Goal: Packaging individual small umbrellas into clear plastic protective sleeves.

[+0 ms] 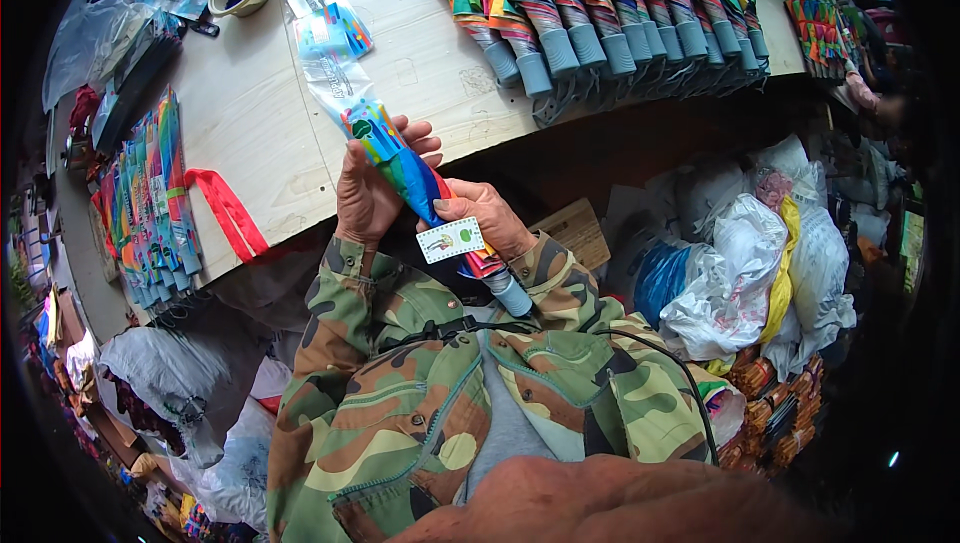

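1. The folded umbrella (412,179) overhangs the table's (240,83) near edge, tip end apparently inside the plastic sleeve (375,135), handle end uncovered
2. Right hand (490,221) grips its middle; left hand (366,198), half-open, cups the sleeve
3. At the table's left edge, a bundle (150,208) looks sleeved; on its right, a row (600,23) looks unsleeved, likely left to do

I see pale light brightening the wooden tabletop (250,103), dark shadow beneath, and fisheye edges bending into black.
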Motion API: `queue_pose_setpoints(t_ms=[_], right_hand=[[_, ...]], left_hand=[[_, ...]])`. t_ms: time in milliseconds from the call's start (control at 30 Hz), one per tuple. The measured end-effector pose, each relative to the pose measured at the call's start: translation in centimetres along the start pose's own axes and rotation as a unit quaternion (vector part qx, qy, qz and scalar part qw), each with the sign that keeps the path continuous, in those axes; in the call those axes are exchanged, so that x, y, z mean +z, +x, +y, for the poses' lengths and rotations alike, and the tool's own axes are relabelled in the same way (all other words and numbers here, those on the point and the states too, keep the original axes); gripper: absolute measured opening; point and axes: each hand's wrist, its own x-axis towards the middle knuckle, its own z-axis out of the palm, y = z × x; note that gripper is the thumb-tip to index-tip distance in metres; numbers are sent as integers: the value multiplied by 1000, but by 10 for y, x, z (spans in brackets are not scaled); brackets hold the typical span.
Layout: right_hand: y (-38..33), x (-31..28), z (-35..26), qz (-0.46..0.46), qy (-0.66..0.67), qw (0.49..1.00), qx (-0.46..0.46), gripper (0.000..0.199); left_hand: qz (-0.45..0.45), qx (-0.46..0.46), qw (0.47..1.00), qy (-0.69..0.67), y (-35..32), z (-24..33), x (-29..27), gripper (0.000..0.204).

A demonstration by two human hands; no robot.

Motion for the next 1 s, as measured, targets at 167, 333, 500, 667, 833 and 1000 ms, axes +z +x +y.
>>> queue_pose_setpoints(t_ms=[167,333,500,667,833,1000], right_hand=[[15,15,14,24,-64,996,-52,35],[31,2,30,61,-63,990,-109,25],[27,5,25,60,-62,991,-102,29],[16,17,38,142,-344,902,-219,40],[-13,41,6,115,-537,722,-420,42],[-19,30,20,82,-663,615,-418,45]], left_hand=[[173,-25,983,47,-1,2,8,42],[155,-70,982,88,-12,-22,8,50],[56,-92,994,4,-21,-14,-6,84],[209,-49,975,65,-18,-11,-4,48],[213,-55,972,79,-20,-4,10,38],[217,-55,969,107,-22,-2,6,40]])
